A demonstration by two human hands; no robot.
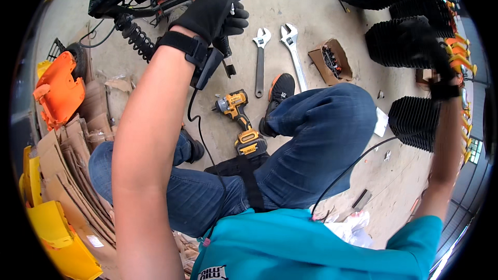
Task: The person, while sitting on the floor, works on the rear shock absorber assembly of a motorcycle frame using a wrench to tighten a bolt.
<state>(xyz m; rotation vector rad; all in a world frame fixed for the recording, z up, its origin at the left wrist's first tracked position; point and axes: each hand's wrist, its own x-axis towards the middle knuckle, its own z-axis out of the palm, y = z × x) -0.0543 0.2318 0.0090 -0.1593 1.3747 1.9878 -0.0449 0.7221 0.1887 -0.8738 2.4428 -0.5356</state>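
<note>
My left hand [215,16], in a black glove, is raised beside a black metal vehicle frame [116,1] with a coil-spring shock absorber [139,40]. Its fingers are curled, and a small silver metal piece [232,9] pokes out between them; its exact kind is too small to tell. Far out to the right, my right hand [423,41], also black-gloved, is in front of a black ribbed stack [386,42]. Glove and stack blend together there, so its fingers and any contact cannot be made out.
On the floor lie two adjustable wrenches [260,62] [294,54], a yellow cordless impact wrench [239,119] between my feet, and an open cardboard box [332,62] of small hardware. Flattened cardboard [67,176], orange panels [59,91] and yellow panels [62,241] line the left. Cables hang from both wrists.
</note>
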